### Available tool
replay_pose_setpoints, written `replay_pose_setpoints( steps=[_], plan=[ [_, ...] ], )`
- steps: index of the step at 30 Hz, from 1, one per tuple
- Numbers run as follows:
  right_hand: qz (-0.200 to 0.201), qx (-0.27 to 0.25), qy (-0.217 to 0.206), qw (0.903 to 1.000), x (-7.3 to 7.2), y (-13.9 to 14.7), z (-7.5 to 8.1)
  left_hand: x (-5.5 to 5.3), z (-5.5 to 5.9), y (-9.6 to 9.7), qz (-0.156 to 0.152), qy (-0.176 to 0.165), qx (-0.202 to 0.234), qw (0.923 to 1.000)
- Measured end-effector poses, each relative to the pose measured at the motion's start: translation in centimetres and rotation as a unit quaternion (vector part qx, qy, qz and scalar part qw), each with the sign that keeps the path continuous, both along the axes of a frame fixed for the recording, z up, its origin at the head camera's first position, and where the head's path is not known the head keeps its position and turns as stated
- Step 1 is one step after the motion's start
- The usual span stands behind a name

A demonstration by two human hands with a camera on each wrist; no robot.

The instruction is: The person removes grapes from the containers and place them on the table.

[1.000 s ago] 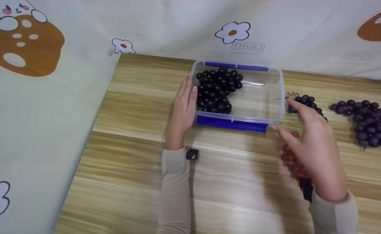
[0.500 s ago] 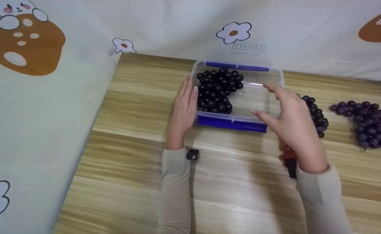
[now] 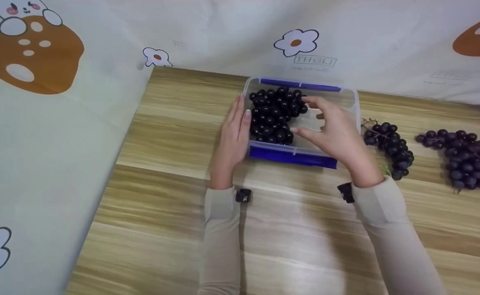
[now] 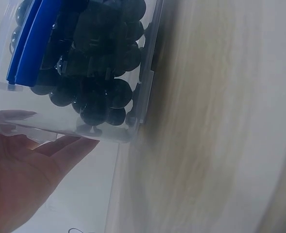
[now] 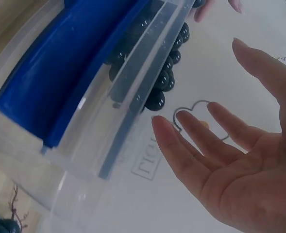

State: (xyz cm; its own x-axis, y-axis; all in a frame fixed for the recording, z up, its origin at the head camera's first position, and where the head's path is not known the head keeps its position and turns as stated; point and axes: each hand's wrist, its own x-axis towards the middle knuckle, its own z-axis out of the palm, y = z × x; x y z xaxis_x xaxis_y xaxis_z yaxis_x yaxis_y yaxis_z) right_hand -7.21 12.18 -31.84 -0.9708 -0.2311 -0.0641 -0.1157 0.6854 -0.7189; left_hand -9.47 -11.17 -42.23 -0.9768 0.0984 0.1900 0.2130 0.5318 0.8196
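A clear plastic container [image 3: 356,110] with blue side clips stands near the back of the table. In its left half lies a bunch of black grapes [image 3: 270,116]. My left hand [image 3: 233,137] rests with straight fingers against the container's left wall; the left wrist view shows that hand [image 4: 28,174] beside the see-through wall. Over the container's right half is my right hand [image 3: 332,127], thumb and fingers spread apart beside the bunch. From the right wrist view, the right hand [image 5: 230,160] has nothing between its fingers; whether a fingertip touches the grapes I cannot tell.
To the right of the container lies a smaller bunch of dark grapes [image 3: 391,145], with a bit of green near its lower end. Further right is a larger dark purple bunch [image 3: 465,153]. A white patterned cloth [image 3: 231,37] hangs behind the wooden table [image 3: 166,205].
My right hand has moved left, from beyond the container's right wall to beside the black grapes inside. Red grapes seen under the right wrist earlier are out of sight. The left hand stays put.
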Motion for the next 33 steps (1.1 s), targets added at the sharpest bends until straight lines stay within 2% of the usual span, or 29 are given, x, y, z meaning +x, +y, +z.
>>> replay_pose_setpoints(
  steps=[3, 8, 12, 17, 21, 24, 30, 33],
  plan=[
    [-0.011, -0.025, -0.022, 0.9994, -0.7, -0.3, -0.3, 0.1, 0.0, 0.0, 0.002, -0.002, -0.003, 1.0000],
    [-0.048, -0.067, -0.034, 0.9960, -1.8, -0.7, -0.9, 0.1, 0.0, -0.1, -0.001, 0.003, 0.003, 1.0000],
    [-0.063, -0.063, -0.034, 0.9954, -2.6, -1.1, -1.2, 0.0, -0.1, -0.2, -0.004, 0.007, 0.003, 1.0000],
    [-0.018, 0.006, -0.009, 0.9998, -3.7, -1.6, -1.4, 0.1, 0.0, -0.2, -0.001, 0.005, -0.007, 1.0000],
    [0.022, 0.048, -0.009, 0.9986, -4.5, -1.9, -1.4, 0.1, 0.1, -0.1, 0.001, 0.001, -0.012, 0.9999],
    [0.035, 0.042, -0.027, 0.9981, -5.3, -1.9, -1.4, 0.1, 0.1, -0.1, 0.001, 0.001, -0.009, 1.0000],
    [0.033, -0.009, -0.047, 0.9983, -7.2, -1.6, -1.9, 0.1, 0.2, 0.0, 0.000, 0.000, -0.010, 0.9999],
    [0.037, -0.006, -0.059, 0.9975, -7.8, -1.5, -2.1, 0.1, 0.2, 0.1, 0.000, -0.001, -0.011, 0.9999]
  ],
)
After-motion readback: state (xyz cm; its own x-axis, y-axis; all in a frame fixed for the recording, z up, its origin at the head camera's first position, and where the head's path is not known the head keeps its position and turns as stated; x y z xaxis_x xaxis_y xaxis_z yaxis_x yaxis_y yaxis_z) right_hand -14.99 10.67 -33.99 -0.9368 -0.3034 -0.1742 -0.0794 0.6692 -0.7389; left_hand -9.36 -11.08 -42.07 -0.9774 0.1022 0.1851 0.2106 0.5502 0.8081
